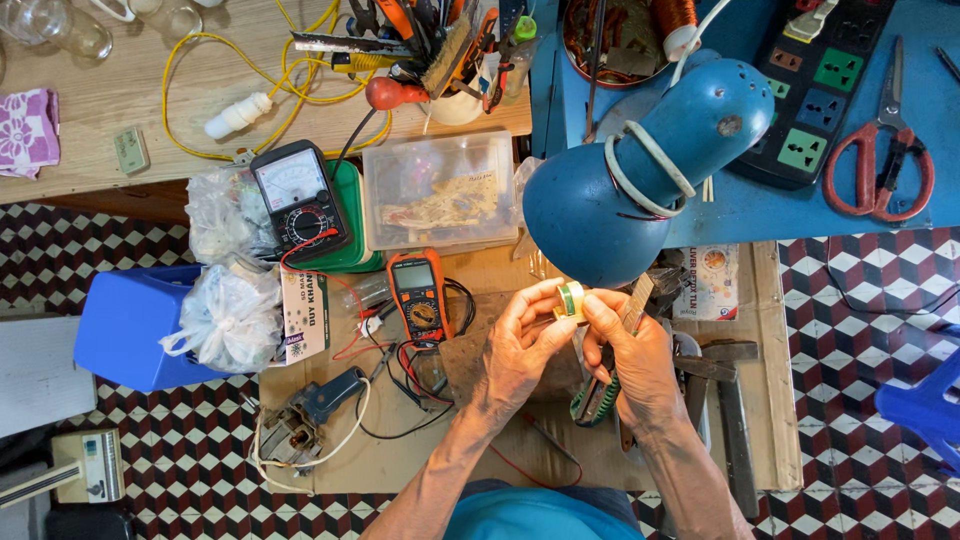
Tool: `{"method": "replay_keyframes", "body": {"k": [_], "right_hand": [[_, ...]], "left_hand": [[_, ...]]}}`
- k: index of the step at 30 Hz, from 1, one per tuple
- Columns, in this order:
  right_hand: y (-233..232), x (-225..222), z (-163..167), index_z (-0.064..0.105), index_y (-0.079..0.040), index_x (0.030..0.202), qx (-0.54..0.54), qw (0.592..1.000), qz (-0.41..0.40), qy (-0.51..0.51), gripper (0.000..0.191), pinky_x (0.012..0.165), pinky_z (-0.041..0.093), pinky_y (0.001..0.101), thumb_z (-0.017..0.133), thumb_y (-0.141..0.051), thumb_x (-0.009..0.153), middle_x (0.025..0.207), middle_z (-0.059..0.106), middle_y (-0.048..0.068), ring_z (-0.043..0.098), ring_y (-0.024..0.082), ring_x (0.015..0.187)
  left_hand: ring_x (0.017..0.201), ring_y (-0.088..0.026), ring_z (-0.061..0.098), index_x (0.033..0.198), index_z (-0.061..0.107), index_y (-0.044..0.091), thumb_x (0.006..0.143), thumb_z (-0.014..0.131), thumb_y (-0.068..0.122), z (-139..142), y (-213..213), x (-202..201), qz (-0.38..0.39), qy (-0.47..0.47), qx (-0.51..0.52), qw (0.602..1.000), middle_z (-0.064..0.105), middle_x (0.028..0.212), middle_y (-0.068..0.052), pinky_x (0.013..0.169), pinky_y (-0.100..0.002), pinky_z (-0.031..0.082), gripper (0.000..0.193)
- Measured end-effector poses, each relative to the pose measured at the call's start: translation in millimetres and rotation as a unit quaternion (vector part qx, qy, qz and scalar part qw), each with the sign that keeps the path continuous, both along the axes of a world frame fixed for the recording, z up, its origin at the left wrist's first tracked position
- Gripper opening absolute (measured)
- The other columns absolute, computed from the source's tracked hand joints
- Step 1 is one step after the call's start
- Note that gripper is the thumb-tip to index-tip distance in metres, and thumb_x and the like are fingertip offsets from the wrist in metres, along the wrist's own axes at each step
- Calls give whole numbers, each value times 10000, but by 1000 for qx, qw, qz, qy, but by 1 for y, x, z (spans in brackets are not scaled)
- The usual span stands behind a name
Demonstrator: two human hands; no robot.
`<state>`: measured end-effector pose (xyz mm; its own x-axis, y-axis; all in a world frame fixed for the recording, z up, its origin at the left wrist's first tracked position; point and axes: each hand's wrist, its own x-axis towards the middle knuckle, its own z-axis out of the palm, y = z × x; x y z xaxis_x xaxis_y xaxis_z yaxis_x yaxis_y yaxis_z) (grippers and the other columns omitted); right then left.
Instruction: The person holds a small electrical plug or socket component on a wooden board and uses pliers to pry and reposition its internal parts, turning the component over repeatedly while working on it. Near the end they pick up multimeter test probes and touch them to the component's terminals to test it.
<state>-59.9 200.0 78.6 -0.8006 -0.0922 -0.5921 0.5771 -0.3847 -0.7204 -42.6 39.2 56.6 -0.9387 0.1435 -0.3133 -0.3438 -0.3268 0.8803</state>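
Your left hand (520, 345) and right hand (632, 362) meet over the middle of the low tabletop (420, 470), just below the blue desk lamp (640, 165). Between them you hold a small roll of tape (571, 301), green and yellowish, raised above the tabletop. The left fingers (545, 300) are curled and closed on the roll's left side; the right fingers (598, 308) pinch its right side, thumb and forefinger nearly shut. Your right palm also grips pliers with green-and-black striped handles (592, 400), whose metal tip pokes up beside the roll.

Left of your hands lies an orange digital multimeter (420, 295), its red and black leads trailing toward you. Farther left and away sits a black analogue multimeter (298, 200) on a green box, beside a clear plastic container (440, 190). White plastic bags (230, 310) rest on a blue box (125, 325) at the left. At far right, red-handled scissors (880, 150) and a power strip (815, 90) lie on the blue tabletop (760, 215).
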Motion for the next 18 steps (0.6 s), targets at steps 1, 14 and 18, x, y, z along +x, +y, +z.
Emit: {"method": "replay_keyframes", "body": {"k": [1, 14, 18], "right_hand": [[0, 0, 1, 688, -6, 1139, 2, 1000, 2, -4, 299, 387, 327, 192, 640, -263, 992, 600, 557, 28, 485, 70, 473], [3, 9, -6, 627, 0, 1196, -129, 992, -3, -1, 341, 403, 381, 201, 543, -317, 1102, 769, 602, 18, 546, 76, 574], [3, 10, -7, 636, -16, 1157, -90, 996, 11, -21, 358, 390, 370, 195, 508, -335, 1056, 911, 732, 76, 533, 68, 548]], "left_hand": [[1243, -201, 648, 1452, 498, 10, 972, 693, 189, -1, -1, 0, 5, -13, 2, 1000, 668, 1356, -156, 1079, -330, 516, 548], [1158, -198, 721, 1297, 623, 28, 894, 777, 258, 39, 6, -2, 14, 24, -162, 986, 742, 1203, -108, 1012, -333, 567, 488], [1118, -194, 740, 1260, 656, 58, 873, 806, 245, 51, 7, -3, 22, 63, -256, 964, 743, 1165, -85, 960, -332, 588, 455]]}}
